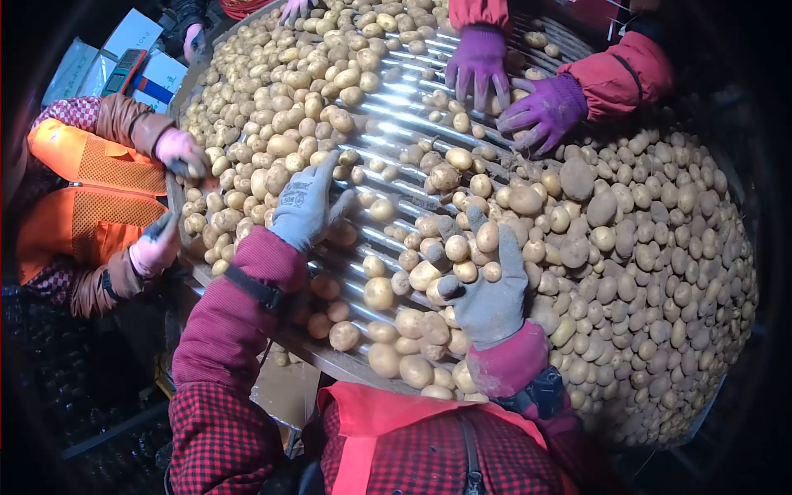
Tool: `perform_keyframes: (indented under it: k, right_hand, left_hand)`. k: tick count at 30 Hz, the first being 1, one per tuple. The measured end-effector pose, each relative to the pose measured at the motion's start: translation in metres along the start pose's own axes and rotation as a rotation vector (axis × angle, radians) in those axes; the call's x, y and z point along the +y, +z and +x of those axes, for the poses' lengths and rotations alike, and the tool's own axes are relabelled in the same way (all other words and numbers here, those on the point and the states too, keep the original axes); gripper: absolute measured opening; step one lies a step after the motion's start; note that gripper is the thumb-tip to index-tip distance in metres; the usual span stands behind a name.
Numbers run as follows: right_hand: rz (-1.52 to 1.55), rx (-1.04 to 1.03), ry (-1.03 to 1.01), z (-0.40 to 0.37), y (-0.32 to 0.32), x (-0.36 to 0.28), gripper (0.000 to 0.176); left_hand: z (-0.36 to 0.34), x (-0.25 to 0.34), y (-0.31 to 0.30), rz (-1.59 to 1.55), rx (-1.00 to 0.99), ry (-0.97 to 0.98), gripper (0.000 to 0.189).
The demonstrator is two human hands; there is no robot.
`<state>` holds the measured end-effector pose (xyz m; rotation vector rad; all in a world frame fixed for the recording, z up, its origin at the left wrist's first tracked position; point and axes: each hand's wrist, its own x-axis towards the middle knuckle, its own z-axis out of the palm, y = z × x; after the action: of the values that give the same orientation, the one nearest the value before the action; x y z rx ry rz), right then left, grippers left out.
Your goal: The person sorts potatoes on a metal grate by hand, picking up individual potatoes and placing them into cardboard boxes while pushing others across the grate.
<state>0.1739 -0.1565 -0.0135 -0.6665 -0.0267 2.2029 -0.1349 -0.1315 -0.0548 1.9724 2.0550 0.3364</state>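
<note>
My left hand (304,208), in a grey work glove, lies over the rollers at the edge of the potato pile (272,124). Its fingers point forward and its thumb stands apart, with nothing visible in its grasp. My right hand (492,304), also grey-gloved, is spread among potatoes at the near right. Several small potatoes (456,247) sit between and against its fingers; it does not close around them. Larger potatoes (417,371) lie just left of the right wrist. Shiny metal rollers (396,153) show between my hands.
A dense heap of potatoes (652,272) fills the right side. Across the rollers, a co-worker's purple-gloved hands (544,114) touch potatoes. At left, another person in an orange vest (99,186) has pink-gloved hands (181,153) by the table edge. Boxes (132,37) stand behind.
</note>
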Motion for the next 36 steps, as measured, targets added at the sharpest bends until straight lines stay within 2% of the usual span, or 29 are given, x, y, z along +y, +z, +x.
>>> perform_keyframes:
  k: [5,9,10,11,14,20,25,32,36]
  right_hand:
    - [0.023,-0.013,0.03,0.0,-0.002,0.0,0.055]
    - [-0.008,0.118,-0.005,-0.002,0.001,0.004,0.055]
    - [-0.014,0.165,-0.014,-0.003,0.007,0.004,0.056]
    - [-0.021,0.209,-0.026,-0.003,0.011,0.004,0.058]
    - [-0.162,0.226,-0.104,-0.002,0.009,0.007,0.058]
    - [-0.069,0.169,-0.038,0.002,0.002,0.006,0.055]
    - [0.002,0.118,0.002,0.001,0.002,0.004,0.055]
    - [-0.012,0.097,0.022,0.002,0.007,0.008,0.054]
    - [-0.067,0.101,0.015,0.003,0.002,0.01,0.055]
  left_hand:
    - [-0.013,0.026,0.022,0.158,0.077,-0.112,0.079]
    - [0.011,0.008,0.024,-0.009,0.161,-0.118,0.079]
    - [0.02,0.008,0.019,-0.03,0.158,-0.142,0.076]
    - [0.029,-0.001,0.018,-0.023,0.126,-0.042,0.075]
    - [0.043,0.005,0.018,-0.033,0.047,-0.068,0.073]
    - [0.047,0.045,0.044,0.062,0.052,-0.138,0.071]
    - [0.047,0.067,0.026,0.038,-0.051,-0.182,0.062]
    - [0.054,0.059,0.045,-0.013,0.081,-0.238,0.047]
    - [0.048,0.055,0.043,-0.006,0.208,-0.168,0.045]
